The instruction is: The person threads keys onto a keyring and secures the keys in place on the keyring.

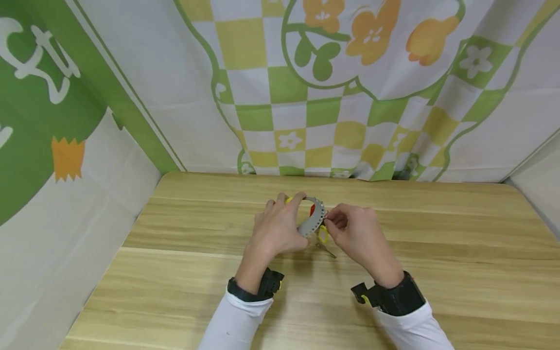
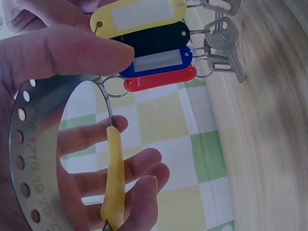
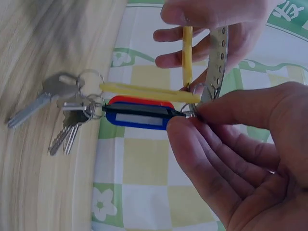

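Note:
My left hand grips a large metal key ring holder, a curved plate with numbered holes and a yellow handle. Its fingers curl around the holder near the handle, the thumb over the plate side. From the rim hang key tags: a yellow tag, a dark tag, a blue tag and a red tag. Metal keys dangle from their far ends. My right hand pinches the small wire ring area where tags meet the plate; fingertips partly hide it.
Beneath both hands is a wooden table, its back edge against a green, yellow and white checked cloth. A white and green cloth wall stands at the left. Each wrist wears a black strap.

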Action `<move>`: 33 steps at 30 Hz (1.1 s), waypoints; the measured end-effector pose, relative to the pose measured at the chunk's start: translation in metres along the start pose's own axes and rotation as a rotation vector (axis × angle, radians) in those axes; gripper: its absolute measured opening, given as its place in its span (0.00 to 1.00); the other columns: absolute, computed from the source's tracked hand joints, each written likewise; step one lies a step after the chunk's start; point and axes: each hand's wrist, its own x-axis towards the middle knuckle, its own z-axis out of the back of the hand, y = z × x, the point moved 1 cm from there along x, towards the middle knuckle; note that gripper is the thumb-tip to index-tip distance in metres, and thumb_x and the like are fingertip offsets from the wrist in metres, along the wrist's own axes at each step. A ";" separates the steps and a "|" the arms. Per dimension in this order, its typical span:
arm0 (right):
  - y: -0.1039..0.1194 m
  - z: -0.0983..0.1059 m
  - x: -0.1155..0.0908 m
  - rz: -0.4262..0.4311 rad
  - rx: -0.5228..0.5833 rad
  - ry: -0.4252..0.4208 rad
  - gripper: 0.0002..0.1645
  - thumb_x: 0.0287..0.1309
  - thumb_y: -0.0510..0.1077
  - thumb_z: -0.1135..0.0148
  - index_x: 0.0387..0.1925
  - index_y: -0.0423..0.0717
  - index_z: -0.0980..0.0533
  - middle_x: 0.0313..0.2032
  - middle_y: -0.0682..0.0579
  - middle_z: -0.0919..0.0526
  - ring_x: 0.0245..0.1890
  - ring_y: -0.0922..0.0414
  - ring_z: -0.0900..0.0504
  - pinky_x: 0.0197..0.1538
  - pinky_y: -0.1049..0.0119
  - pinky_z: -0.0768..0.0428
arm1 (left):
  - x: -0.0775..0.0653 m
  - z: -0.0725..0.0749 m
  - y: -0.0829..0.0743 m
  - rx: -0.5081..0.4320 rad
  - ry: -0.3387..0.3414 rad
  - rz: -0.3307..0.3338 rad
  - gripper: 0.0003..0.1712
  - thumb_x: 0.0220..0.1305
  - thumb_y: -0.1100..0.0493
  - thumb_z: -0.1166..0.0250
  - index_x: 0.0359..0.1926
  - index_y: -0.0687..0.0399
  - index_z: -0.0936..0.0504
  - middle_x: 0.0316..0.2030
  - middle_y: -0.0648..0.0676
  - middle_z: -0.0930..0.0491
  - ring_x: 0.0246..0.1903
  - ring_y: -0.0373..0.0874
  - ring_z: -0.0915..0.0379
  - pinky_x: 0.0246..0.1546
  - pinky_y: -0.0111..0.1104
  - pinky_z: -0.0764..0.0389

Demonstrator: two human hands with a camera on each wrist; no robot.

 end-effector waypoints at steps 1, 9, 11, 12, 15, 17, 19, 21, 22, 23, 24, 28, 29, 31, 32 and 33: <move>0.000 0.000 0.000 0.000 -0.003 -0.004 0.02 0.57 0.33 0.30 0.30 0.40 0.16 0.25 0.52 0.15 0.24 0.61 0.17 0.29 0.66 0.18 | 0.000 0.000 0.000 0.000 0.000 0.001 0.55 0.40 0.53 0.23 0.74 0.43 0.34 0.61 0.62 0.28 0.48 0.57 0.28 0.37 0.49 0.26; 0.001 -0.003 0.000 0.153 -0.047 -0.043 0.04 0.55 0.29 0.30 0.32 0.39 0.15 0.27 0.50 0.14 0.25 0.62 0.18 0.28 0.65 0.20 | -0.001 -0.001 0.002 -0.001 -0.010 -0.001 0.55 0.40 0.53 0.23 0.73 0.42 0.33 0.61 0.62 0.28 0.46 0.57 0.28 0.35 0.47 0.27; 0.002 -0.003 -0.001 0.196 -0.065 -0.053 0.05 0.55 0.28 0.30 0.32 0.38 0.15 0.28 0.50 0.14 0.25 0.62 0.18 0.28 0.65 0.20 | -0.002 -0.001 0.002 -0.007 -0.013 -0.004 0.55 0.39 0.53 0.22 0.73 0.43 0.32 0.60 0.62 0.28 0.45 0.56 0.28 0.35 0.47 0.27; 0.002 -0.003 -0.001 0.208 -0.069 -0.054 0.05 0.55 0.28 0.31 0.32 0.38 0.15 0.29 0.49 0.14 0.25 0.62 0.18 0.28 0.65 0.20 | -0.002 -0.002 0.002 -0.009 -0.014 -0.005 0.54 0.39 0.53 0.23 0.73 0.43 0.32 0.60 0.62 0.28 0.45 0.56 0.28 0.35 0.47 0.27; 0.002 -0.003 -0.002 0.191 -0.061 -0.050 0.05 0.55 0.29 0.30 0.33 0.38 0.16 0.29 0.49 0.14 0.26 0.61 0.18 0.29 0.66 0.20 | -0.003 -0.002 0.002 -0.012 -0.019 -0.005 0.55 0.39 0.53 0.23 0.73 0.44 0.32 0.60 0.62 0.27 0.44 0.56 0.28 0.35 0.47 0.27; 0.001 -0.003 -0.003 0.145 -0.039 -0.036 0.05 0.54 0.30 0.29 0.33 0.39 0.16 0.28 0.50 0.14 0.26 0.61 0.17 0.29 0.66 0.19 | -0.003 -0.003 0.002 -0.014 -0.017 -0.005 0.55 0.39 0.52 0.22 0.73 0.43 0.32 0.60 0.62 0.27 0.44 0.56 0.28 0.35 0.47 0.27; 0.000 -0.003 -0.004 0.090 -0.020 -0.021 0.04 0.54 0.30 0.29 0.32 0.40 0.16 0.27 0.50 0.14 0.25 0.62 0.17 0.29 0.67 0.19 | -0.004 -0.003 0.001 -0.017 -0.010 -0.007 0.55 0.39 0.53 0.22 0.73 0.43 0.32 0.59 0.61 0.27 0.45 0.56 0.28 0.36 0.47 0.27; -0.001 -0.003 -0.005 0.048 -0.011 -0.014 0.03 0.54 0.31 0.29 0.31 0.40 0.16 0.25 0.51 0.15 0.25 0.62 0.18 0.29 0.67 0.19 | -0.004 -0.004 0.001 -0.017 -0.003 -0.007 0.55 0.40 0.53 0.23 0.73 0.43 0.32 0.59 0.61 0.27 0.46 0.56 0.28 0.36 0.48 0.27; -0.001 -0.003 -0.005 0.034 -0.009 -0.011 0.03 0.55 0.31 0.29 0.30 0.40 0.16 0.25 0.52 0.15 0.24 0.62 0.18 0.29 0.67 0.19 | -0.004 -0.004 0.001 -0.018 -0.001 -0.006 0.55 0.40 0.53 0.23 0.73 0.43 0.32 0.59 0.61 0.27 0.46 0.57 0.28 0.37 0.48 0.27; -0.001 -0.002 -0.005 0.026 -0.006 -0.011 0.02 0.55 0.32 0.30 0.30 0.39 0.16 0.25 0.52 0.15 0.24 0.62 0.18 0.29 0.67 0.19 | -0.004 -0.005 0.001 -0.019 0.000 -0.006 0.54 0.40 0.52 0.22 0.73 0.43 0.32 0.59 0.61 0.27 0.47 0.57 0.28 0.37 0.49 0.26; -0.001 -0.002 -0.005 0.023 -0.006 -0.012 0.01 0.56 0.32 0.30 0.30 0.38 0.16 0.25 0.51 0.15 0.24 0.62 0.18 0.29 0.67 0.19 | -0.004 -0.004 0.000 -0.019 0.000 -0.005 0.55 0.40 0.52 0.22 0.73 0.43 0.33 0.59 0.61 0.27 0.47 0.57 0.28 0.38 0.49 0.26; -0.001 -0.002 -0.004 0.049 -0.005 -0.032 0.01 0.56 0.32 0.31 0.31 0.38 0.15 0.26 0.51 0.14 0.24 0.62 0.17 0.29 0.66 0.19 | -0.003 -0.003 0.000 -0.018 -0.010 -0.005 0.55 0.40 0.50 0.21 0.73 0.43 0.33 0.60 0.61 0.28 0.48 0.57 0.28 0.39 0.50 0.26; 0.000 -0.002 -0.004 0.067 -0.009 -0.039 0.02 0.56 0.31 0.31 0.31 0.38 0.15 0.26 0.51 0.14 0.24 0.62 0.17 0.29 0.66 0.19 | -0.003 -0.002 -0.001 -0.017 -0.012 -0.007 0.56 0.40 0.50 0.21 0.73 0.43 0.33 0.60 0.62 0.28 0.48 0.57 0.28 0.39 0.50 0.26; 0.001 -0.002 -0.003 0.114 -0.028 -0.055 0.04 0.55 0.29 0.30 0.32 0.39 0.15 0.27 0.50 0.14 0.25 0.62 0.17 0.29 0.66 0.19 | -0.003 -0.001 -0.001 -0.015 -0.014 -0.009 0.55 0.40 0.51 0.22 0.73 0.43 0.33 0.61 0.62 0.28 0.48 0.57 0.28 0.39 0.49 0.26; 0.001 -0.002 -0.003 0.139 -0.040 -0.062 0.05 0.54 0.29 0.30 0.32 0.39 0.15 0.27 0.50 0.14 0.25 0.62 0.17 0.28 0.66 0.20 | -0.003 0.000 -0.001 -0.014 -0.013 -0.011 0.55 0.39 0.52 0.22 0.73 0.43 0.33 0.61 0.62 0.28 0.48 0.57 0.28 0.38 0.49 0.26; 0.002 -0.002 -0.003 0.164 -0.051 -0.070 0.05 0.54 0.28 0.30 0.32 0.39 0.15 0.28 0.50 0.14 0.25 0.62 0.17 0.29 0.66 0.20 | -0.003 0.000 -0.001 -0.013 -0.013 -0.011 0.55 0.39 0.52 0.22 0.73 0.43 0.33 0.62 0.62 0.28 0.48 0.58 0.28 0.38 0.49 0.26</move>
